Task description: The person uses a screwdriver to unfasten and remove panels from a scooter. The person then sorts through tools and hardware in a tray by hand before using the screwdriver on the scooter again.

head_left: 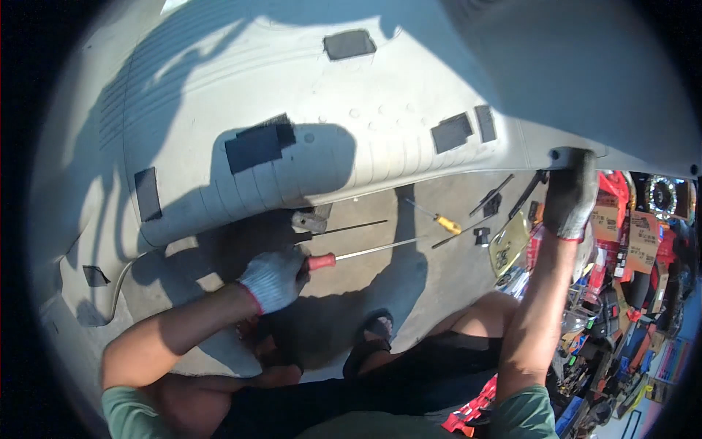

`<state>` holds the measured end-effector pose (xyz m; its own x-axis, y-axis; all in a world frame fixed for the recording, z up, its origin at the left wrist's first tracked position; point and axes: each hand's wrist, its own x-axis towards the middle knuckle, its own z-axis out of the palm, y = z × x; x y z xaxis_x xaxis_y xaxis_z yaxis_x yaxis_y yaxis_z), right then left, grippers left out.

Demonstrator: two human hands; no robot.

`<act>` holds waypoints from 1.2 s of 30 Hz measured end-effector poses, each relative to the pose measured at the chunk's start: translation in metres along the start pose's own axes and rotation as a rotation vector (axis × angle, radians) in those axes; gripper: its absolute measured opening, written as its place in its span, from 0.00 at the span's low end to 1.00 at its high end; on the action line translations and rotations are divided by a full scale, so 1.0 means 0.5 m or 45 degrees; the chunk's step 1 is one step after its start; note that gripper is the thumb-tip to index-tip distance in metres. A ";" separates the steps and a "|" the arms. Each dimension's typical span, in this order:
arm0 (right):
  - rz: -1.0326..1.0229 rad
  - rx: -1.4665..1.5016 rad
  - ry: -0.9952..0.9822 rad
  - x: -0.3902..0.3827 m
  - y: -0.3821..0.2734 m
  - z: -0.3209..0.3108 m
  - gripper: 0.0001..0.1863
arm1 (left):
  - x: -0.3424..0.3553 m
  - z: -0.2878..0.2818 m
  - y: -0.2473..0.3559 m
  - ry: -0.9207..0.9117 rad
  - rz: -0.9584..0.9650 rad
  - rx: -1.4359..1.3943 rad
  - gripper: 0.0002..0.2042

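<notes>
My left hand, in a white knit glove with a red cuff, is closed around the handle of a screwdriver. The red handle sticks out of the fist and the long shaft points right over the floor. A large pale moulded panel with dark patches spreads across the upper view. At its near right edge, my right hand, in a grey-stained glove, grips the rim; its fingertips are partly hidden. Below the panel lies a yellow-handled screwdriver.
Thin dark rods and a grey block lie on the concrete floor near the panel's edge. A small black part and a yellowish sheet lie further right. Mixed tools and packages crowd the right side.
</notes>
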<state>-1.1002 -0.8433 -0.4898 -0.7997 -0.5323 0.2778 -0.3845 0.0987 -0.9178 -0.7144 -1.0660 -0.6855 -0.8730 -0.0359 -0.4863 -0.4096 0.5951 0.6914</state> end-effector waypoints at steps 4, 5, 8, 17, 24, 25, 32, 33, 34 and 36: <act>0.046 0.222 0.229 0.002 0.003 0.045 0.13 | 0.058 0.189 -0.121 0.245 -0.074 0.154 0.10; 0.053 0.242 0.151 0.002 0.011 0.028 0.13 | 0.068 0.226 -0.144 0.405 -0.018 0.269 0.10; 0.028 0.235 0.311 -0.001 0.020 0.015 0.13 | 0.085 0.276 -0.157 0.366 -0.024 0.487 0.10; -0.068 0.041 0.100 -0.004 0.002 0.006 0.11 | 0.336 0.234 0.074 0.739 0.193 0.393 0.21; -0.074 0.220 0.145 -0.011 0.025 0.031 0.08 | 0.517 0.365 -0.078 1.045 0.002 1.003 0.23; -0.063 0.375 0.195 -0.013 0.022 0.035 0.06 | 0.526 0.378 -0.083 1.059 0.012 1.034 0.23; -0.075 -0.024 0.262 -0.020 0.007 0.030 0.12 | 0.541 0.437 -0.129 1.159 0.027 1.205 0.23; -0.064 -0.014 0.218 -0.024 0.006 0.028 0.13 | 0.536 0.450 -0.137 1.162 0.031 1.239 0.23; -0.216 -0.780 0.227 -0.031 -0.003 0.030 0.14 | 0.535 0.458 -0.147 1.158 0.036 1.256 0.23; -0.029 -0.349 0.314 -0.026 0.003 0.034 0.17 | 0.531 0.482 -0.152 1.162 0.039 1.276 0.23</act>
<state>-1.0826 -0.8506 -0.4996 -0.8638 -0.3217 0.3877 -0.4859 0.3289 -0.8097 -0.8513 -0.9274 -0.9957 -0.9014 -0.2942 0.3176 -0.3614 0.9153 -0.1778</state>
